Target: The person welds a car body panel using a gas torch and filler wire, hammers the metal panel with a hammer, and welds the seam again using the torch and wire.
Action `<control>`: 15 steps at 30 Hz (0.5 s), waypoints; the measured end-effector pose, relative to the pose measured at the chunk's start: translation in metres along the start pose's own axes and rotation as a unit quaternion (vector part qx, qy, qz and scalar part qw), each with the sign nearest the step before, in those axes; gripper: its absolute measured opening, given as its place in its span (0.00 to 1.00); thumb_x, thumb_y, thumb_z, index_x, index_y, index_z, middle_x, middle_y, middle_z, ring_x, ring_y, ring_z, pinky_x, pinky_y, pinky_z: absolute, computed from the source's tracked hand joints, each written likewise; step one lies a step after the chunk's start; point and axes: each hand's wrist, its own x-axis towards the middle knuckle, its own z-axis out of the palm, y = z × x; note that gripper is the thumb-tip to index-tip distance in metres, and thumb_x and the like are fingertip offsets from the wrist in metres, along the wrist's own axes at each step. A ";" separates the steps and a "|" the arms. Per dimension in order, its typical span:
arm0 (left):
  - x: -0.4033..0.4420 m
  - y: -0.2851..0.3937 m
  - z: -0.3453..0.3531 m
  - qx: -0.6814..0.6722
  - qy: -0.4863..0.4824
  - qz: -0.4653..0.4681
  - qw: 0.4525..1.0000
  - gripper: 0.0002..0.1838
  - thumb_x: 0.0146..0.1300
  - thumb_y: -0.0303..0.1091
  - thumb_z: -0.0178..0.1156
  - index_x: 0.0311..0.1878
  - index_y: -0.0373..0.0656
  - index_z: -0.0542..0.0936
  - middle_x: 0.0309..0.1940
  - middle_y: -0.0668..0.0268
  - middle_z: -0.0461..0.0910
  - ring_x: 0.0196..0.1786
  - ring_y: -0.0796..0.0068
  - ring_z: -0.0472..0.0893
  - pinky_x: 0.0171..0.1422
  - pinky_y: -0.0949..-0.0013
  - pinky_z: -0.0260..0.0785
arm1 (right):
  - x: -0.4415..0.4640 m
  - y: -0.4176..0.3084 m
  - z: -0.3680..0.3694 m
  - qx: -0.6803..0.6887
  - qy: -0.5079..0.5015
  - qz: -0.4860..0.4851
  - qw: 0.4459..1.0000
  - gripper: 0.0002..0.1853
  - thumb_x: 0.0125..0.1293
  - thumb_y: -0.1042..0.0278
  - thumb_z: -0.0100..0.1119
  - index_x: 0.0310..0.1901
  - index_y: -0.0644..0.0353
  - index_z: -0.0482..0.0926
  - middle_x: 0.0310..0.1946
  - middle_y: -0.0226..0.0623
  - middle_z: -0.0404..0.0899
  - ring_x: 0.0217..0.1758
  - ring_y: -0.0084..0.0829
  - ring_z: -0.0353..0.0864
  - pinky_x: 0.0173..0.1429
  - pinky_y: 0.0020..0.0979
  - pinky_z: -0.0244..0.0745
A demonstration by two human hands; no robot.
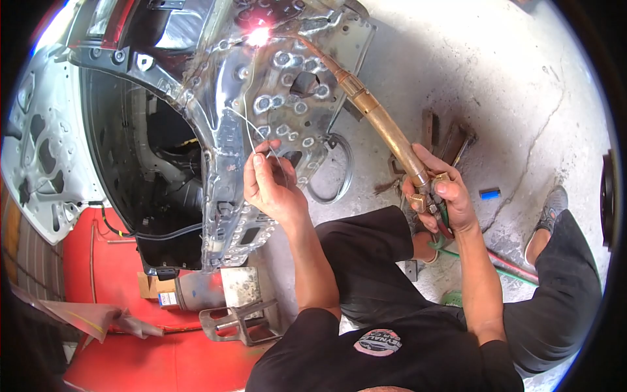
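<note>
A brass gas torch (379, 121) runs diagonally across the view, its thin copper tip reaching up and left to a bright glow (258, 36) on the bare metal car body panel (225, 140). My right hand (447, 193) is wrapped round the torch's valve end. Between the fingertips of my left hand (271, 179) is a thin metal wire (247, 121), pinched in front of the panel; it rises toward the glow. The panel has rows of round weld marks. Whether the wire touches the metal is lost in the glare.
A coil of wire (346, 173) hangs beside the panel. Red and green hoses (506, 269) trail over the concrete floor. Near my foot lies a blue object (490, 194). At lower left, a metal stand (241, 322) and a cylindrical container (199, 291) are by a red surface (130, 366).
</note>
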 end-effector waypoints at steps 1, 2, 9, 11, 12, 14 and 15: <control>0.000 0.000 0.000 0.001 0.002 -0.001 1.000 0.15 0.78 0.37 0.53 0.48 0.33 0.81 0.42 0.55 0.86 0.21 0.83 0.72 0.18 0.79 0.54 | 0.000 -0.001 0.001 -0.002 0.001 0.001 1.000 0.42 0.64 0.55 0.63 0.78 0.58 0.63 0.39 0.50 0.81 0.28 0.28 0.81 0.20 0.24 0.75; 0.000 0.000 0.000 0.002 0.003 -0.003 1.000 0.15 0.78 0.37 0.53 0.48 0.33 0.81 0.42 0.55 0.86 0.21 0.83 0.72 0.18 0.79 0.54 | 0.000 -0.001 0.002 -0.003 0.001 0.002 1.000 0.42 0.64 0.55 0.63 0.78 0.58 0.63 0.39 0.50 0.81 0.27 0.28 0.81 0.20 0.24 0.75; 0.000 0.001 0.000 0.004 0.005 -0.003 1.000 0.15 0.78 0.37 0.53 0.48 0.33 0.81 0.41 0.55 0.86 0.21 0.83 0.72 0.18 0.79 0.54 | 0.000 -0.001 0.001 -0.012 0.000 -0.001 1.000 0.42 0.64 0.54 0.62 0.78 0.60 0.63 0.39 0.50 0.81 0.25 0.27 0.80 0.20 0.24 0.75; 0.000 0.000 0.000 0.007 0.007 -0.006 1.000 0.15 0.78 0.37 0.53 0.48 0.33 0.81 0.41 0.55 0.86 0.21 0.83 0.72 0.18 0.79 0.54 | 0.000 0.000 0.000 -0.011 0.001 -0.002 1.000 0.42 0.64 0.54 0.63 0.78 0.60 0.63 0.39 0.50 0.81 0.25 0.27 0.80 0.20 0.24 0.75; 0.000 0.000 0.000 0.006 0.007 -0.006 1.000 0.15 0.78 0.38 0.54 0.48 0.33 0.81 0.41 0.55 0.86 0.20 0.83 0.72 0.18 0.79 0.54 | 0.000 -0.001 0.000 -0.011 0.002 -0.002 1.000 0.42 0.64 0.54 0.63 0.78 0.60 0.63 0.39 0.50 0.81 0.26 0.27 0.80 0.20 0.24 0.75; 0.000 0.000 0.001 0.006 0.006 -0.004 1.000 0.16 0.78 0.38 0.54 0.48 0.33 0.81 0.41 0.55 0.86 0.20 0.83 0.72 0.18 0.79 0.54 | 0.000 -0.001 0.001 -0.010 0.002 0.000 1.000 0.43 0.63 0.54 0.63 0.78 0.60 0.63 0.39 0.51 0.81 0.26 0.28 0.81 0.20 0.24 0.74; 0.000 0.000 0.001 0.007 0.005 -0.004 1.000 0.16 0.78 0.38 0.54 0.48 0.33 0.81 0.41 0.55 0.86 0.20 0.83 0.72 0.18 0.79 0.54 | 0.000 -0.001 0.001 -0.009 0.002 0.001 1.000 0.43 0.63 0.54 0.63 0.78 0.60 0.63 0.39 0.50 0.81 0.26 0.28 0.81 0.20 0.24 0.75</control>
